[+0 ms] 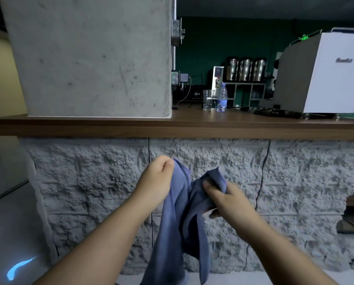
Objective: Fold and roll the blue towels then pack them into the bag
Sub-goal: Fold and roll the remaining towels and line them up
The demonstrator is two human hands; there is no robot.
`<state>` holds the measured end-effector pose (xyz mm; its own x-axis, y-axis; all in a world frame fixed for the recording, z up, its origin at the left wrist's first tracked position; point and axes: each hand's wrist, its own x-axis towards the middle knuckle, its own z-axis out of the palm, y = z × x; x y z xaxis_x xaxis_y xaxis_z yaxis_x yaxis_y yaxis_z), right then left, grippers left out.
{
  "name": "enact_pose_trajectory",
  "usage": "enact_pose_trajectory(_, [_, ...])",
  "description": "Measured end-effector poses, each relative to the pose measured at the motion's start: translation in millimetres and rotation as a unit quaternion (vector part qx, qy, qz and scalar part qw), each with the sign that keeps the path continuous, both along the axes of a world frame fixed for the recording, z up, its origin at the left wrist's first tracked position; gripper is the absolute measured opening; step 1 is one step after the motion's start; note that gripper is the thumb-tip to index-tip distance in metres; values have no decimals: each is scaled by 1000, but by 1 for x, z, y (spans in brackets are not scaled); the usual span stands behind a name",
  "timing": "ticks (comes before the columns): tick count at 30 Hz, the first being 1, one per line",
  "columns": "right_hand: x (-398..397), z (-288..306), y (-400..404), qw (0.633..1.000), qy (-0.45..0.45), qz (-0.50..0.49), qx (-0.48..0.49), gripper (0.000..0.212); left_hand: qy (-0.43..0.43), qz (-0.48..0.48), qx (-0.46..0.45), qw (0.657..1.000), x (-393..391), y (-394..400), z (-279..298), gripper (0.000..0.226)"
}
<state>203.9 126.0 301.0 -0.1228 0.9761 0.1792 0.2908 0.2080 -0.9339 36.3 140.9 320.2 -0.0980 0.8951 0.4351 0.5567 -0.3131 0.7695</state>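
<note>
Rough grey stone (102, 182) faces the front of a counter topped by a brown wooden ledge (192, 128), with a concrete pillar (89, 56) rising above it on the left. On the ledge stand a clear plastic cup (208, 99) and, just beside it, a water bottle (222, 97); a white machine (324, 73) sits further right. In front of the stone, both hands hold one blue towel (182, 227) in the air — the left hand (158, 177) pinches its upper edge with curled fingers, the right hand (225, 200) grips a bunched corner slightly lower. Cloth hangs loose between the forearms, unfolded.
</note>
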Motion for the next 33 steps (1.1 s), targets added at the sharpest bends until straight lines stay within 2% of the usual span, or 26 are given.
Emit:
enact_pose_trajectory(1, [-2, -1, 0, 1000, 13, 28, 3, 20, -7, -18, 14, 1000, 6, -1, 3, 27])
enact_pose_trajectory(5, [-9, 6, 3, 996, 54, 69, 0, 38, -41, -105, 16, 994, 26, 1, 8, 19])
enact_pose_trajectory(9, [-13, 17, 11, 997, 58, 31, 40, 6, -40, -151, 8, 988, 35, -2, 10, 7])
enact_pose_trajectory(11, [-13, 21, 13, 995, 86, 18, 45, 6, -59, -164, 7, 985, 37, -2, 8, 5])
enact_pose_trajectory(17, [-18, 38, 19, 983, 179, -3, 34, 8, -88, -124, 56, 987, 35, 2, 11, 7])
enact_pose_trajectory(20, [-21, 42, 24, 968, 246, -42, 13, 22, -70, -98, 63, 991, 35, 3, 8, 10])
enact_pose_trajectory(22, [-22, 43, 25, 962, 268, -51, -2, 24, -61, -77, 62, 993, 35, 4, 6, 12])
enact_pose_trajectory(25, [-23, 44, 25, 964, 260, -51, -15, 20, -50, -56, 59, 995, 35, 4, 5, 17])
enact_pose_trajectory(29, [-25, 44, 22, 969, 243, -53, -9, 23, 11, -17, 53, 998, 30, 5, 4, 20])
enact_pose_trajectory(33, [-24, 49, 21, 963, 269, -26, 4, 20, 35, 20, 20, 999, 25, 7, 3, 23])
